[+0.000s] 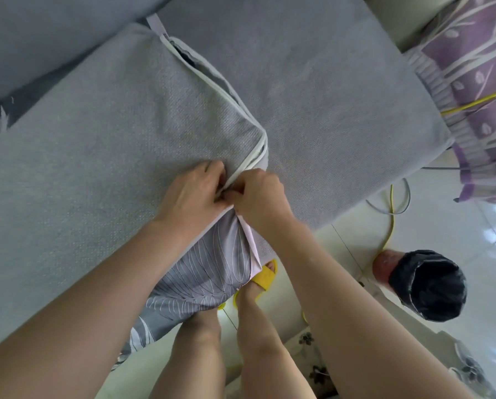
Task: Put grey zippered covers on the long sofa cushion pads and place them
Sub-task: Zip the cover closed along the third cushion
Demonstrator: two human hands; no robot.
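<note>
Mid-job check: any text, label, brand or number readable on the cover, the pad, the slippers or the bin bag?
None can be read.
The grey cover is plain weave, the pad shows only a leaf line pattern, and the yellow slipper and the black bin bag bear no visible marks.

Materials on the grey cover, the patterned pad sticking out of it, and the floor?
The grey cover: matte woven upholstery fabric, coarse weave visible; its pale piping looks like smooth cord trim. The pad: thin printed cloth, cotton or polyester perhaps, creasing where it bunches. The floor: glossy tile, likely ceramic, showing glare and a joint line.
</note>
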